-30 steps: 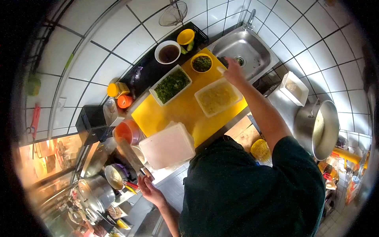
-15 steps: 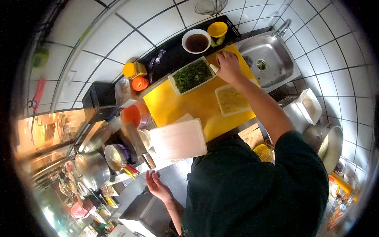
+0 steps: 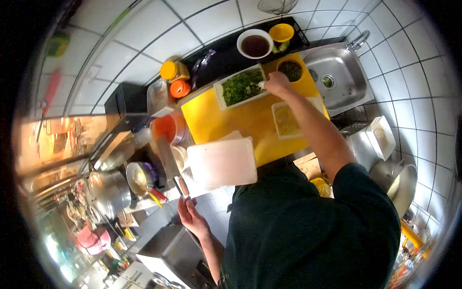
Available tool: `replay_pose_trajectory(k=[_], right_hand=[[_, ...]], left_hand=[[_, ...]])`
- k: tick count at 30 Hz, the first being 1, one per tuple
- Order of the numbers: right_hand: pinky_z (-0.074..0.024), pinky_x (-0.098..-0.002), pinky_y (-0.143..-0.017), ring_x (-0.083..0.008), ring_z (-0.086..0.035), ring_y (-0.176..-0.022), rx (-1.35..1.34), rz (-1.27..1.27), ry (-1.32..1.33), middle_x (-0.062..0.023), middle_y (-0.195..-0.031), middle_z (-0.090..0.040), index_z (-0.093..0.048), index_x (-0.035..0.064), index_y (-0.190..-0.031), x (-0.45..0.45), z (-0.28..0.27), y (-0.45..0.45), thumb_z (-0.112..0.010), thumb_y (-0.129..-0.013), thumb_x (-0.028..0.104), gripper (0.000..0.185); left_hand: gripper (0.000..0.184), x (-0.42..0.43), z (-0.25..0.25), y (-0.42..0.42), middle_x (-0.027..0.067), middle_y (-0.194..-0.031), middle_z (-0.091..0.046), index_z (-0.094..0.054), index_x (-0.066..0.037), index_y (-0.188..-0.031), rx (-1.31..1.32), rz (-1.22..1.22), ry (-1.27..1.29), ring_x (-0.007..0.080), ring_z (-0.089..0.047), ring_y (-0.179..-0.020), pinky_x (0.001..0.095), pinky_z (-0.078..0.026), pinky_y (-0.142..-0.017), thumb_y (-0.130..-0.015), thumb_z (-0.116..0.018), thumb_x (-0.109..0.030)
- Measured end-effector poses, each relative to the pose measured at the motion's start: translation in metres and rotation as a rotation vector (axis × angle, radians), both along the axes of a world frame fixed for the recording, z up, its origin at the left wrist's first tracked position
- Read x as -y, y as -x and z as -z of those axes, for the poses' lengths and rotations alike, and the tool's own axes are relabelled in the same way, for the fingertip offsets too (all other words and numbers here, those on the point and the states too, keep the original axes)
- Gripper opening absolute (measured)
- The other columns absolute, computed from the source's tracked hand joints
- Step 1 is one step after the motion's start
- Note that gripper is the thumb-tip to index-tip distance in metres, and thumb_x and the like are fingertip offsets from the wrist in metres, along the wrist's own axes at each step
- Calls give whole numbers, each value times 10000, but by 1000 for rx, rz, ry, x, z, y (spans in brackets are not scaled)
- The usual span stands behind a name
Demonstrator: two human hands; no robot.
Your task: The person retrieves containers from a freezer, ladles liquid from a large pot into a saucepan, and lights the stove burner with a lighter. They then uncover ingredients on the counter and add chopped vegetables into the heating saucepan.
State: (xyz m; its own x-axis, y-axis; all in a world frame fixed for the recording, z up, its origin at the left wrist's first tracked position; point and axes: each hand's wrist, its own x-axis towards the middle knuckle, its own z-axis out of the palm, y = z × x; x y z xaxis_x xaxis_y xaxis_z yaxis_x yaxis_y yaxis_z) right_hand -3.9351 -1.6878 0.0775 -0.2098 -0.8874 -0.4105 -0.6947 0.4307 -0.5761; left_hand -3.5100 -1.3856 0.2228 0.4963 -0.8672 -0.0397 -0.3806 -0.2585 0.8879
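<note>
My right hand (image 3: pixel 278 84) is closed around a small white spoon-like utensil (image 3: pixel 262 85), only part of which shows. Its tip is at the right end of a white rectangular tray (image 3: pixel 231 106) of chopped greens (image 3: pixel 239 88). Just beyond that hand, a round yellow-orange bowl (image 3: pixel 302 72) of dark green bits stands on the yellow cutting board (image 3: pixel 207 115). Under my right forearm lies a clear container (image 3: pixel 287 120) with yellowish contents. My left hand (image 3: pixel 193 217) is low on the left, fingers loosely apart and holding nothing, close to the handle of a cleaver (image 3: pixel 168 161).
A white lidded box (image 3: pixel 222 163) overlaps the board's near edge. Behind the board are a bowl of dark liquid (image 3: pixel 255 46) and a yellow bowl (image 3: pixel 281 32). A steel sink (image 3: pixel 353 82) is at right. Jars (image 3: pixel 174 71), pans (image 3: pixel 139 178) and a large pot (image 3: pixel 108 192) stand left.
My right hand has moved from over the bowl back to the tray's right end, uncovering the dark green contents. My left hand is now nearer the cleaver handle. The view has shifted slightly.
</note>
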Motion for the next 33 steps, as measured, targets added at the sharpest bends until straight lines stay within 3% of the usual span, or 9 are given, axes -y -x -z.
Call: replay_pose_trajectory(k=[4, 8, 17, 24, 26, 29, 31, 32, 33], right_hand=[[-483, -430, -612, -272, -654, -685, 168, 68, -149, -173, -808, -668, -661, -60, -934, -7, -30, 1, -652, -907, 199, 260], [-478, -439, -587, -262, -643, -630, 60, -103, -121, -151, -720, -645, -659, -64, -903, -19, -40, 16, -634, -898, 203, 269], [-502, -428, -613, -245, -665, -666, 230, 43, 28, -140, -731, -674, -685, -9, -892, -85, -81, 49, -594, -828, 164, 206], [-500, -346, -595, -167, -603, -635, 687, 749, 422, -68, -769, -657, -675, -49, -1044, -257, -110, 86, -809, -839, 390, 503], [-520, -315, -613, -161, -594, -619, 600, 1003, 224, -100, -809, -668, -622, -47, -1195, -317, -128, 93, -761, -893, 354, 521], [-523, -332, -634, -179, -656, -698, 380, 1158, 329, -155, -901, -729, -650, -58, -1228, -410, -56, 125, -735, -907, 379, 549], [-521, -335, -676, -199, -663, -726, 151, 1250, 284, -168, -885, -728, -671, -47, -1188, -468, -23, 140, -671, -903, 166, 356], [-519, -280, -670, -140, -618, -769, 155, 1317, 257, -80, -894, -691, -677, -30, -1154, -498, 15, 161, -626, -935, 160, 295], [-525, -278, -677, -150, -627, -778, 175, 1383, 286, -88, -922, -701, -679, -21, -1146, -516, 34, 171, -633, -922, 166, 295]], left_hand=[[383, 0, 7, 7, 116, -1143, -666, -511, 39, -1362, -91, 54, 54, 180, -645, -958, 325, -525, -880, -1042, -559, -164], [385, 2, 9, 14, 111, -1155, -660, -511, 35, -1367, -112, 65, 57, 185, -647, -980, 326, -524, -887, -1040, -561, -163], [423, 9, 13, 2, 138, -1099, -674, -539, 44, -1349, -69, 104, 24, 206, -653, -956, 337, -536, -870, -1032, -555, -236], [440, 42, 16, -39, 160, -1109, -667, -535, 27, -1350, -202, 162, 49, 232, -656, -961, 350, -546, -899, -1038, -554, -282], [429, 51, 14, -48, 147, -1100, -660, -533, 27, -1352, -211, 227, 92, 226, -644, -983, 348, -543, -899, -1045, -537, -272], [422, 63, 13, -58, 140, -1107, -657, -530, 25, -1355, -154, 249, 66, 223, -639, -989, 349, -536, -914, -1049, -524, -266], [420, 68, 16, -63, 138, -1109, -657, -526, 25, -1358, -177, 279, 69, 224, -641, -989, 352, -535, -921, -1051, -516, -262], [418, 70, 16, -62, 140, -1113, -658, -529, 25, -1354, -164, 288, 63, 225, -642, -995, 354, -536, -921, -1049, -516, -261], [415, 73, 16, -61, 142, -1118, -660, -533, 25, -1350, -149, 297, 56, 226, -643, -1001, 356, -538, -922, -1048, -516, -260]])
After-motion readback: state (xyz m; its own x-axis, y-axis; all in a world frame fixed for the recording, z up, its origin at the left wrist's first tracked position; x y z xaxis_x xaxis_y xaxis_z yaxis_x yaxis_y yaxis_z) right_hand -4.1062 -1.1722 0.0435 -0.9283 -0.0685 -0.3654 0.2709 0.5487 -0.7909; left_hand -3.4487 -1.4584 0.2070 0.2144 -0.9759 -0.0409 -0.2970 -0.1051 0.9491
